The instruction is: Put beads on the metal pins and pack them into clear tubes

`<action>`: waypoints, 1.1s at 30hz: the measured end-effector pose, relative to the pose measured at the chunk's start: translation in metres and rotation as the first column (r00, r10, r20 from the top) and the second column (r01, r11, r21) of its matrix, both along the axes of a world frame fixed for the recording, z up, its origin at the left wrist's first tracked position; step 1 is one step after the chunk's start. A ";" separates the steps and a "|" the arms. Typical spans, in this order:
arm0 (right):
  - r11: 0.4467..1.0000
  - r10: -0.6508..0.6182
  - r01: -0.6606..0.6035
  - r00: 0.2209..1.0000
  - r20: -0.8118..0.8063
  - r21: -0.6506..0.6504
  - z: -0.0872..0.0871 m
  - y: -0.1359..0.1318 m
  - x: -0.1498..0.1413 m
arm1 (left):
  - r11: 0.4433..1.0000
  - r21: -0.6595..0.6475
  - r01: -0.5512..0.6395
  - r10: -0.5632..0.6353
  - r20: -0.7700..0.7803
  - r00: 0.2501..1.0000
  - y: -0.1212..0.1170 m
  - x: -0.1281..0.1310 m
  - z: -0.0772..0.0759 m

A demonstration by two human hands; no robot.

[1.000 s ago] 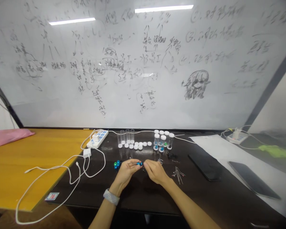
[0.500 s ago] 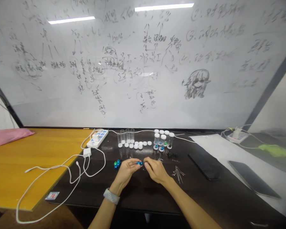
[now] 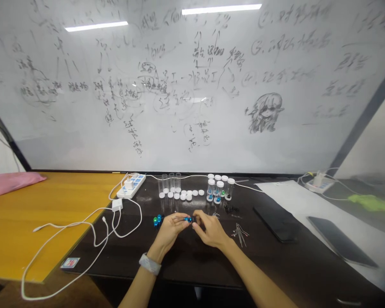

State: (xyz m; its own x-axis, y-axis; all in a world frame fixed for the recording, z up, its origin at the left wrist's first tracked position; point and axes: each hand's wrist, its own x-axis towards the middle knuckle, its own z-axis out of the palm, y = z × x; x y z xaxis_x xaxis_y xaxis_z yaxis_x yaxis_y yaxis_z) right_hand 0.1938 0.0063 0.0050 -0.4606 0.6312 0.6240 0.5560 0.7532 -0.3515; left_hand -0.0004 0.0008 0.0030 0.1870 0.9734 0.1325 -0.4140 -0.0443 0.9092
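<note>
Head view, L hand point(image 3: 168, 232) pinching blue bead point(image 3: 188, 219), R hand point(image 3: 211, 231) half-closed, grip too small to make out

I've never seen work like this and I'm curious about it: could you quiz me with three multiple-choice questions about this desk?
1. Where do the loose beads lie?
A) Left of the left hand
B) On the yellow table
C) On the power strip

2. What colour is the bead on the thin pin?
A) Red
B) Blue
C) White

3. How do the three clear tubes at the back stand?
A) Lying flat
B) Capped
C) Upright and uncapped

Answers:
1: A, they sit on the dark desk beside that hand.
2: B, it shows blue between the fingers.
3: C, their open tops show no caps.
</note>
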 end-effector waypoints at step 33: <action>1.000 -0.014 0.014 1.000 0.020 0.013 -0.002 -0.001 -0.005 | 1.000 -0.014 0.010 -0.010 0.019 1.000 0.001 -0.001 -0.003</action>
State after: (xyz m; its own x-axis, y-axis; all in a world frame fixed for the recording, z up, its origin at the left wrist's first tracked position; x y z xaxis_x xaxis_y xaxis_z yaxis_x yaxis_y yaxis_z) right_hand 0.1889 0.0052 0.0032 -0.4643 0.6295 0.6230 0.5735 0.7498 -0.3301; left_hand -0.0011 0.0021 0.0004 0.1946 0.9732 0.1226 -0.4314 -0.0273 0.9018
